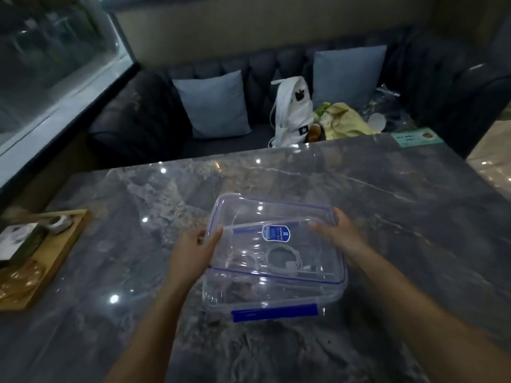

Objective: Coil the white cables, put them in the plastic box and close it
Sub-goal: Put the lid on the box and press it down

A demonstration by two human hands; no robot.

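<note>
A clear plastic box with blue latches stands on the grey marble table, near its front middle. Inside it lie coiled white cables, seen through the plastic. Over the box I hold its clear lid, blue-edged and bearing a blue sticker, tilted with its far edge raised. My left hand grips the lid's left edge and my right hand grips its right edge. The lid's near edge sits close to the box rim; whether they touch I cannot tell.
A wooden tray with a small box and a tape roll sits at the table's left edge. A green card lies at the far right corner. Behind the table a dark sofa holds two cushions, a white bag and yellow cloth.
</note>
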